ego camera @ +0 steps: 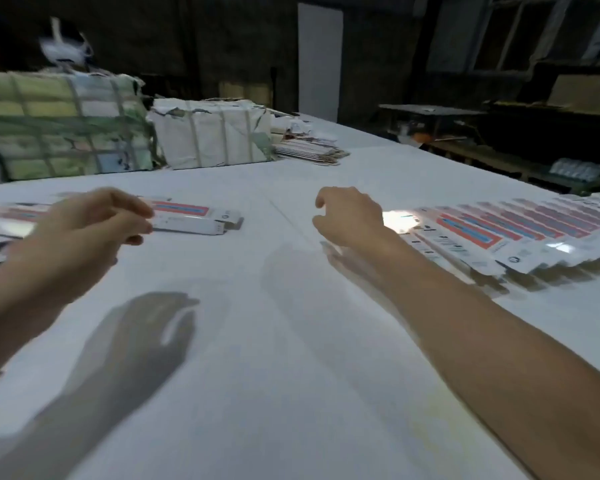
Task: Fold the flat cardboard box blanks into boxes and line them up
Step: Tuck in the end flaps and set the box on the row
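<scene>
A folded white box [194,221] with a red and blue panel lies on the white table [291,341] at the left. My left hand [90,226] hovers over its near end, fingers nearly straight and reaching the box's end; a grip does not show. More boxes [0,220] lie blurred behind that hand at the left edge. My right hand [349,216] hangs above the middle of the table, fingers loosely curled, holding nothing. To its right a fanned row of flat box blanks [506,233] overlaps along the table.
Two strapped, paper-wrapped bundles [66,126] [212,133] stand at the back left. A low stack of blanks [309,152] lies beside them. Dark shelving and benches [499,133] run beyond the table's right edge.
</scene>
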### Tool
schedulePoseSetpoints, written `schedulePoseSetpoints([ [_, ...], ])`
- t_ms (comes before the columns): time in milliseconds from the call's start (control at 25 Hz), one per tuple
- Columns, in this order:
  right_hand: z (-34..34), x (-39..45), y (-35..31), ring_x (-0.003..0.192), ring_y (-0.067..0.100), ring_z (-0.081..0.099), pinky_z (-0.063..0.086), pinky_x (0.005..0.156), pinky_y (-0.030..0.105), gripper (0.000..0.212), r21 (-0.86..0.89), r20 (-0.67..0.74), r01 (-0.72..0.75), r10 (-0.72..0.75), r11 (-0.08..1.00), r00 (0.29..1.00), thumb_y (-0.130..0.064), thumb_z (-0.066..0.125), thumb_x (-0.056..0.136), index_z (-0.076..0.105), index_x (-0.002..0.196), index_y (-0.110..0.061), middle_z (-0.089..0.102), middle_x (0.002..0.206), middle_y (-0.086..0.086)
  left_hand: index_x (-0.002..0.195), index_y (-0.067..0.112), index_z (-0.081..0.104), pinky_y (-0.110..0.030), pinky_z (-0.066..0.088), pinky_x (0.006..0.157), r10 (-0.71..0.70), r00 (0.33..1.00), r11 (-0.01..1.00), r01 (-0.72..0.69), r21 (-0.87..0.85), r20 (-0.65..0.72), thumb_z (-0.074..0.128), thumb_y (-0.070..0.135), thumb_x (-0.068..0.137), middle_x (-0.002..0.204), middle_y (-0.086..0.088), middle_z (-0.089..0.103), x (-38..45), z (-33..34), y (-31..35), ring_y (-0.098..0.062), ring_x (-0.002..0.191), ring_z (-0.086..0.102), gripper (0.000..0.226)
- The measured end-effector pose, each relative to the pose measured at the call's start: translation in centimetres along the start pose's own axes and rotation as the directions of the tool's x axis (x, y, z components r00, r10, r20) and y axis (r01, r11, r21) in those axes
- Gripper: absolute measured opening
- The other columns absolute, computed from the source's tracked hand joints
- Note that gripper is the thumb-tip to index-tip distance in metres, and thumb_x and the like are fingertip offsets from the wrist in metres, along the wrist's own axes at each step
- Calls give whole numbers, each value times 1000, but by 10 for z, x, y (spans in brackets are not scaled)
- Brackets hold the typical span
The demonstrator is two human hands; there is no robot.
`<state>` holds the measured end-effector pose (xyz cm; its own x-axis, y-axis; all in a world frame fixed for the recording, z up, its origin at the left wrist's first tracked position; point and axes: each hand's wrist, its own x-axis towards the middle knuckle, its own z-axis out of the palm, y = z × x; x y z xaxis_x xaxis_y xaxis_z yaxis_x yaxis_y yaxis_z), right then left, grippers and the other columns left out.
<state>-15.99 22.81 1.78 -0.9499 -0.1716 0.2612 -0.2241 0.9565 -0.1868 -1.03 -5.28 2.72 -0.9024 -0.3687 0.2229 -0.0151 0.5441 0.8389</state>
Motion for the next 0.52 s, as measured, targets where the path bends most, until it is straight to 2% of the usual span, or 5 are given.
schedulePoseSetpoints([
  [40,-2,-8,-20,108,28,56,38,76,32,21,67,24,74,-75,995,997,-32,56,91,61,112,-30,61,116,2,92,26,68,-30,42,65,31,1000,998,-30,62,-6,62,19,93,77,10,72,-5,-7,-2,3,70,64,9],
  [120,-7,-29,-60,96,24,57,43,75,34,7,190,36,235,-246,953,969,-40,59,89,61,95,-37,63,97,-3,96,28,65,-33,43,70,26,997,959,-47,279,78,61,19,94,89,12,71,-4,-9,-1,-9,85,66,10],
  [280,-23,-86,-124,69,6,51,45,68,33,8,394,-31,525,-560,755,828,-38,62,88,61,80,-38,53,61,-13,134,27,46,-45,41,100,-155,988,603,103,791,-11,56,38,92,137,-10,53,3,-46,-35,-37,123,49,45],
  [400,-28,-111,-161,61,4,49,45,64,33,11,461,-77,631,-681,624,729,-35,63,88,60,78,-37,50,53,-13,134,26,45,-50,30,106,-232,958,386,250,888,-169,49,46,93,143,-15,49,-1,-63,-56,-43,134,37,46],
  [520,-24,-119,-180,61,7,47,44,64,34,10,508,-111,655,-712,559,694,-31,63,88,62,80,-36,48,53,-13,126,23,52,-42,35,93,-234,962,321,213,923,-141,49,43,93,131,-12,60,-3,-55,-54,-38,123,51,39],
])
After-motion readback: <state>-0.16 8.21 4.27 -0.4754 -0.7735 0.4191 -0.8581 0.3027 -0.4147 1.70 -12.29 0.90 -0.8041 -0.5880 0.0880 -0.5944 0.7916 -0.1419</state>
